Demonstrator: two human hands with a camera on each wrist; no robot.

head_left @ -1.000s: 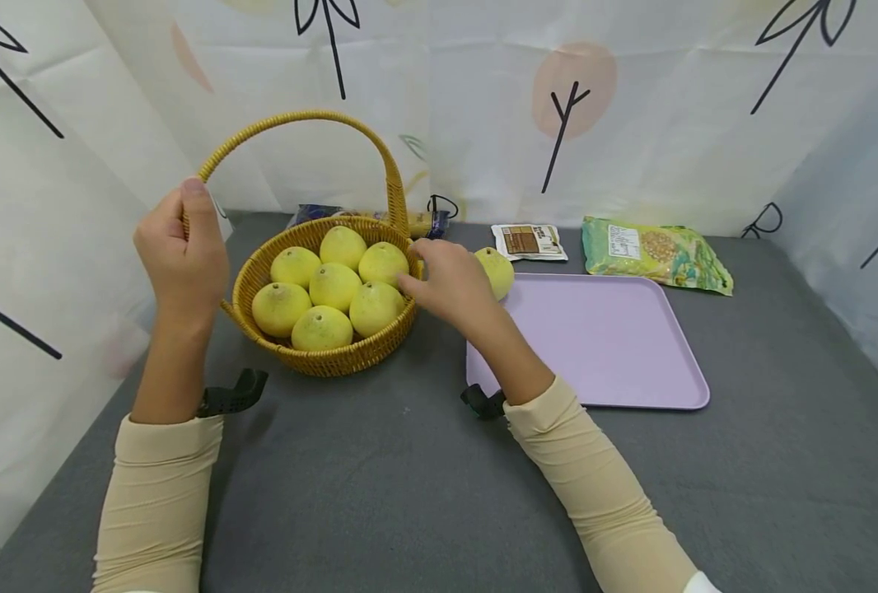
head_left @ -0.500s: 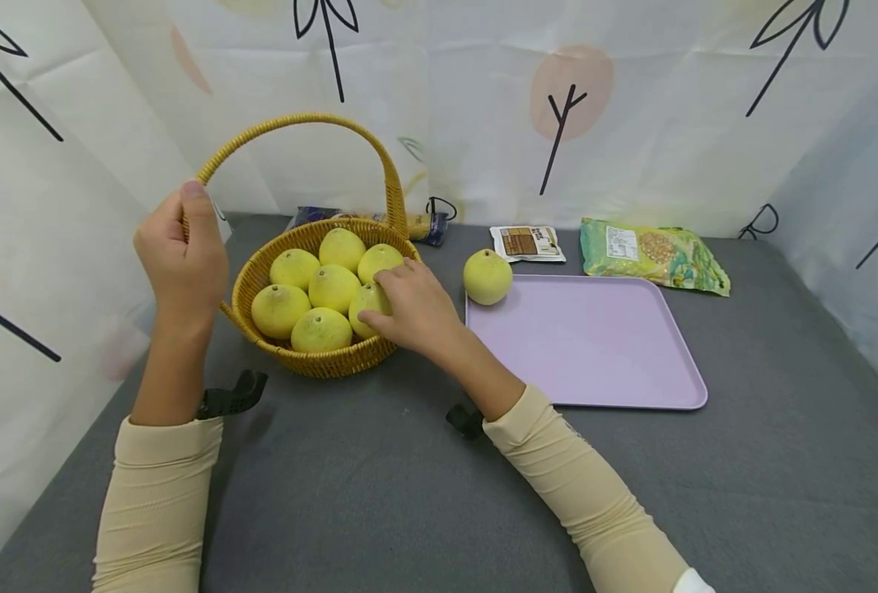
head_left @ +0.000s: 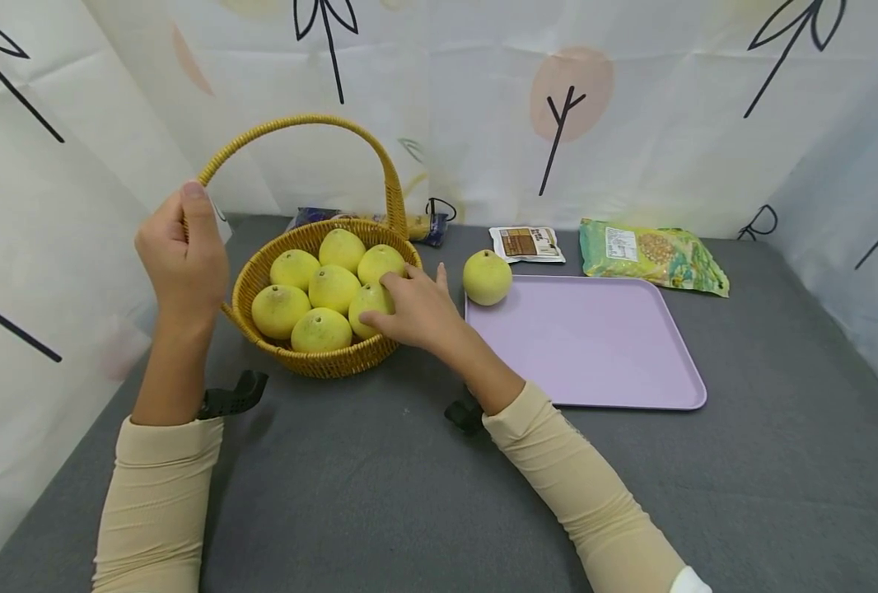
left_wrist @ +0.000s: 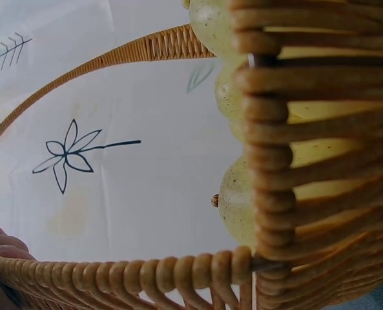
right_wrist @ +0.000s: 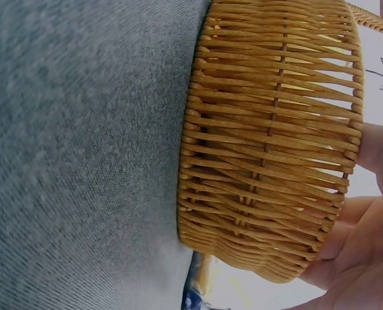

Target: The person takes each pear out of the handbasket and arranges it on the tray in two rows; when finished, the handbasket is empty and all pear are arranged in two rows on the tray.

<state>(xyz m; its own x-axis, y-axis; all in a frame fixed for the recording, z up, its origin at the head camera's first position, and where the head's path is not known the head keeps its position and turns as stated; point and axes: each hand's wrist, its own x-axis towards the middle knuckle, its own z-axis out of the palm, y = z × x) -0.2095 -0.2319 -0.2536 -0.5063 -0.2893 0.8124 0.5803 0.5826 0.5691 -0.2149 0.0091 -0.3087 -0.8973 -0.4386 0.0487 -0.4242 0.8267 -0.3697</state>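
Note:
My left hand point(head_left: 187, 247) grips the left side of the handle of a yellow wicker basket point(head_left: 335, 362). Several round, speckled yellow pears point(head_left: 279, 311) fill the basket, some with a small brown stub on top. At the basket's right side my right hand point(head_left: 424, 309) reaches over the rim, thumb and fingers around a pear point(head_left: 365, 306) that still lies among the others. In the right wrist view the wicker wall point(right_wrist: 269, 142) hides that pear and part of the fingers. One more pear point(head_left: 487, 277) rests on the back left corner of a lilac tray point(head_left: 595, 346).
Behind the tray lie a small white and brown packet point(head_left: 526, 245) and a green and yellow bag point(head_left: 654, 255). A dark blue and yellow package point(head_left: 427, 226) lies behind the basket. A patterned white cloth point(head_left: 476, 123) encloses the grey table point(head_left: 350, 486) at the back and sides.
My right hand has moved left and down from beside the tray's pear to a pear at the basket's right side. My left hand has stayed on the handle.

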